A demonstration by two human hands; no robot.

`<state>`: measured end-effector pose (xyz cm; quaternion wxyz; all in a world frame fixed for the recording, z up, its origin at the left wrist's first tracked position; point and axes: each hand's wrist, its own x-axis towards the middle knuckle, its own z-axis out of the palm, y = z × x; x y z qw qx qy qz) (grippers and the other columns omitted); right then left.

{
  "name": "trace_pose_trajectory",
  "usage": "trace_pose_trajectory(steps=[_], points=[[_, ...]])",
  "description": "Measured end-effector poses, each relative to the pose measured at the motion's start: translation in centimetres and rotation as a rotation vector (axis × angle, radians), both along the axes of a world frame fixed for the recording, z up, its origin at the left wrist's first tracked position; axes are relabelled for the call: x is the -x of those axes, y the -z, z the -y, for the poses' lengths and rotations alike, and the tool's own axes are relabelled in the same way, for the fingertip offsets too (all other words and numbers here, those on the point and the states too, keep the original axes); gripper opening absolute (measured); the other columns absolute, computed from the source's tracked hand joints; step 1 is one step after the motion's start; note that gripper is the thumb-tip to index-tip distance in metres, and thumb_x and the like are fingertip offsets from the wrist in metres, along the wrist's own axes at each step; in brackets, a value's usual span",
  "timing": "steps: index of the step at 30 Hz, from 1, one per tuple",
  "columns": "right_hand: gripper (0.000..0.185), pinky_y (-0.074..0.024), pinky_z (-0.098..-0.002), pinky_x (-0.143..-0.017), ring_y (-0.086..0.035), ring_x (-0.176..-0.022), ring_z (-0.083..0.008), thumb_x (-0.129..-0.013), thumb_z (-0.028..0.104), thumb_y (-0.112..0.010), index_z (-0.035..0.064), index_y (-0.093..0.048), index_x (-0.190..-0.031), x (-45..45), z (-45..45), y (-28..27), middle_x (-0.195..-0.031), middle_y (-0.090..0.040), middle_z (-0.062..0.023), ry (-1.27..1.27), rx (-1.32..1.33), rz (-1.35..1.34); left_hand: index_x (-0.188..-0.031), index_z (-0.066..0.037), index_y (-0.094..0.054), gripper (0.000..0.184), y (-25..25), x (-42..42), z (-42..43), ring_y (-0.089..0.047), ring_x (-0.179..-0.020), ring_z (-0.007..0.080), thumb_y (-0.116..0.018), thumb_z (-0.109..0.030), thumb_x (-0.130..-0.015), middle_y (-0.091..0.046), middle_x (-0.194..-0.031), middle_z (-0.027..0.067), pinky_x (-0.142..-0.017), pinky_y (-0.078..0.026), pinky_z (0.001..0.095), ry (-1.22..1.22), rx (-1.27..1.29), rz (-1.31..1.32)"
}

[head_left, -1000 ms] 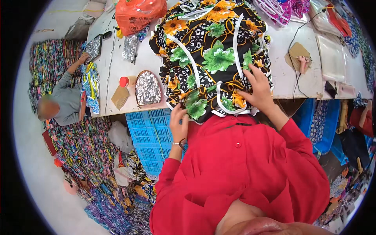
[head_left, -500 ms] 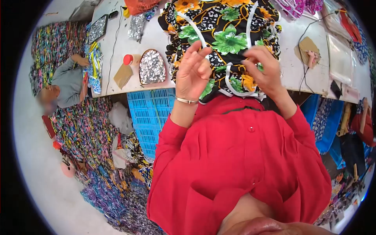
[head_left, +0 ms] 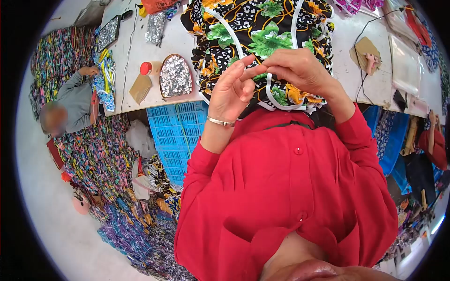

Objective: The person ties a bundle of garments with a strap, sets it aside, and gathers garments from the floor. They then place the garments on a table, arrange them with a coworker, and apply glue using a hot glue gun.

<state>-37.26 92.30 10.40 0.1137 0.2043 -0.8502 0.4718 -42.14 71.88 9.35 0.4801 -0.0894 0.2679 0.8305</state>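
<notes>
A black garment (head_left: pixel 220 35) with green and orange flowers, leopard spots and white trim lies on the table before me. Over its near part, my left hand (head_left: pixel 230 91) is raised palm up, a metal bangle at the wrist. Its fingers are apart, some curled, and no held object shows in it. My right hand (head_left: pixel 302 70) is pinched together, its fingertips meeting the tip of my left index finger. Whatever may be between those fingertips is too small to make out. Just left of the garment stands an arch-shaped tray (head_left: pixel 162 92) filled with shiny sequin-like pieces.
A red-capped bottle (head_left: pixel 146 68) and a cardboard piece (head_left: pixel 141 89) sit beside the tray. Blue crates (head_left: pixel 173 136) stand under the table edge. At right lie a pink glue gun (head_left: pixel 372 63), its cable and clear plastic bags (head_left: pixel 405 70). A co-worker (head_left: pixel 77 100) sits at left.
My right hand has moved left and closed into a pinch at my left index fingertip. The left hand stays nearly in place. The whole view has shifted slightly.
</notes>
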Motion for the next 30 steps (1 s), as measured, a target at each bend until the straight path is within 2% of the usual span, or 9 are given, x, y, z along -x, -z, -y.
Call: trace_pose_trajectory(steps=[5,8,12,17,21,24,25,28,30], points=[[0.007,-0.0439,-0.0310,-0.051,-0.058,-0.060,-0.0228,-0.081,0.006,-0.059,0.0033,-0.058,-0.087,-0.5,-0.2,0.2,-0.077,-0.058,-0.0080,-0.001,0.011,0.044,-0.116,-0.002,-0.050,0.031,0.0,-0.3,-0.3,-0.051,-0.055,0.0097,-0.048,-0.020,-0.091,-0.056,-0.113,0.0234,-0.042,-0.040,0.0172,-0.001,0.001,0.041],[0.006,-0.0435,-0.0330,-0.050,-0.057,-0.060,-0.0260,-0.082,0.006,-0.056,0.0033,-0.056,-0.087,-0.9,0.0,0.7,-0.075,-0.056,-0.0092,0.135,-0.157,-0.043,-0.117,-0.002,-0.049,0.032,-0.3,-0.5,-0.5,-0.051,-0.055,0.0098,-0.047,-0.019,-0.091,-0.054,-0.115,0.0241,-0.043,-0.041,0.0179,-0.020,-0.024,0.075],[0.004,-0.0432,-0.0349,-0.050,-0.056,-0.060,-0.0287,-0.082,0.005,-0.054,0.0034,-0.054,-0.086,-1.2,0.0,0.9,-0.073,-0.054,-0.0103,0.186,-0.195,-0.070,-0.120,-0.002,-0.046,0.034,-0.5,-0.8,-0.7,-0.052,-0.056,0.0098,-0.047,-0.019,-0.091,-0.051,-0.119,0.0242,-0.043,-0.042,0.0178,-0.029,-0.011,0.079],[0.002,-0.0431,-0.0343,-0.050,-0.056,-0.060,-0.0287,-0.082,0.004,-0.052,0.0026,-0.053,-0.084,-1.4,0.5,1.8,-0.073,-0.055,-0.0113,0.251,-0.095,-0.049,-0.124,-0.002,-0.042,0.037,-0.7,-1.2,-1.1,-0.055,-0.059,0.0109,-0.046,-0.019,-0.091,-0.049,-0.122,0.0239,-0.044,-0.042,0.0175,-0.024,-0.033,0.015],[0.005,-0.0418,-0.0327,-0.049,-0.056,-0.057,-0.0253,-0.083,0.003,-0.050,0.0011,-0.053,-0.085,-1.6,0.9,1.9,-0.070,-0.054,-0.0109,0.336,0.020,0.005,-0.126,-0.001,-0.040,0.039,-1.5,-1.7,-1.6,-0.059,-0.064,0.0130,-0.046,-0.020,-0.092,-0.048,-0.124,0.0233,-0.044,-0.044,0.0180,-0.022,0.031,-0.104],[0.008,-0.0407,-0.0278,-0.047,-0.054,-0.052,-0.0163,-0.085,0.005,-0.048,-0.0004,-0.054,-0.087,-1.6,1.2,1.7,-0.065,-0.053,-0.0070,0.350,0.192,0.104,-0.126,-0.001,-0.039,0.040,-1.7,-1.6,-1.8,-0.061,-0.066,0.0151,-0.046,-0.019,-0.091,-0.048,-0.123,0.0231,-0.044,-0.045,0.0191,-0.051,0.041,-0.217],[0.008,-0.0407,-0.0278,-0.047,-0.054,-0.052,-0.0163,-0.085,0.005,-0.048,-0.0004,-0.054,-0.087,-1.6,1.1,1.6,-0.065,-0.053,-0.0070,0.352,0.192,0.104,-0.126,-0.001,-0.039,0.040,-1.8,-1.5,-1.8,-0.061,-0.066,0.0151,-0.046,-0.019,-0.091,-0.048,-0.123,0.0231,-0.044,-0.045,0.0191,-0.049,0.040,-0.217],[0.010,-0.0397,-0.0227,-0.045,-0.051,-0.050,-0.0079,-0.088,0.008,-0.048,-0.0004,-0.055,-0.088,-1.8,1.0,1.1,-0.063,-0.052,-0.0017,0.296,0.368,0.366,-0.126,-0.001,-0.039,0.040,-1.8,-1.3,-1.6,-0.062,-0.064,0.0157,-0.047,-0.018,-0.091,-0.049,-0.123,0.0226,-0.043,-0.046,0.0200,-0.028,0.079,-0.249],[0.011,-0.0395,-0.0216,-0.045,-0.050,-0.050,-0.0068,-0.088,0.008,-0.048,-0.0002,-0.055,-0.087,-1.8,0.8,1.3,-0.063,-0.052,-0.0010,0.279,0.393,0.403,-0.126,-0.001,-0.039,0.040,-1.6,-1.3,-1.6,-0.062,-0.063,0.0157,-0.048,-0.017,-0.091,-0.049,-0.122,0.0225,-0.043,-0.046,0.0200,-0.025,0.087,-0.255]])
